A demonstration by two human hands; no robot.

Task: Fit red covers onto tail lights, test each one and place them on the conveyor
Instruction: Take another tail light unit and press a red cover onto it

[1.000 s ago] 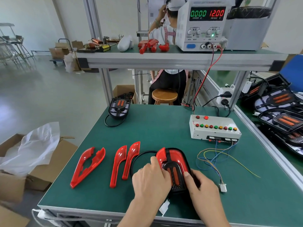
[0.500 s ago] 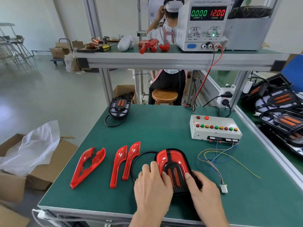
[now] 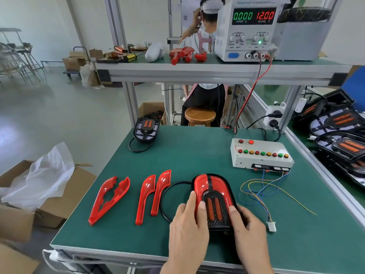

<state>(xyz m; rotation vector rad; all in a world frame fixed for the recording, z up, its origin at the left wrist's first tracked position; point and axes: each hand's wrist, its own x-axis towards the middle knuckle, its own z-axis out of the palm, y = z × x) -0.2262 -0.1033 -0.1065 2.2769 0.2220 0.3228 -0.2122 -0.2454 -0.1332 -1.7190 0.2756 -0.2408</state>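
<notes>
grey floor (image 3: 65, 115), white wall (image 3: 39, 20), wooden stool (image 3: 199, 114)

Bright, even daylight-type light, cool white cast; floor (image 3: 59, 119) at left washed pale with a broad soft sheen. Shadows faint and short under the hands and parts on the green mat (image 3: 187, 155). Small glare streaks on the glossy red covers (image 3: 109, 198) and on the tail light (image 3: 212, 191). Power supply display (image 3: 253, 16) digits glow sharp, readable. Wide-angle distortion strong: frame posts (image 3: 116, 36) lean outward, table edges bow and splay. Centre crisp; far left chairs and right-edge parts softer, slightly smeared. No motion blur on the hands
</notes>
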